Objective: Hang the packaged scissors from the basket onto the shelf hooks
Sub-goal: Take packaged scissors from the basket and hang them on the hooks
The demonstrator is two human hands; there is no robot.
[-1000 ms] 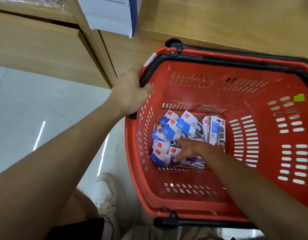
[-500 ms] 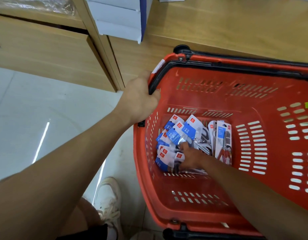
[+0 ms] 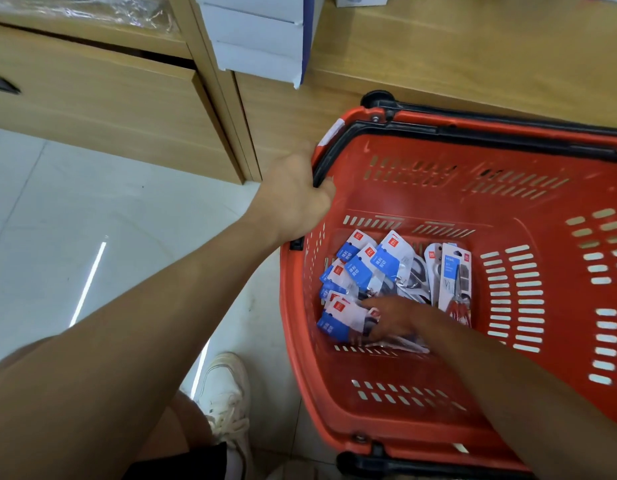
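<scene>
Tiled floor [image 3: 127, 202]; left hand [image 3: 293, 199] clenches basket [image 3: 438, 410] rim at 10 o'clock; right hand [image 3: 393, 317] has dug in, now pinching scissors pack [image 3: 338, 317]; lift likely next.

The right hand [image 3: 391, 318] has drawn back from the middle of the pile, fingers now curling onto the nearest scissors packet [image 3: 340, 318].

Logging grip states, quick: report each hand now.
Left hand: grips the basket at its rim.
Right hand: on the scissors packs; grip cannot be told.
</scene>
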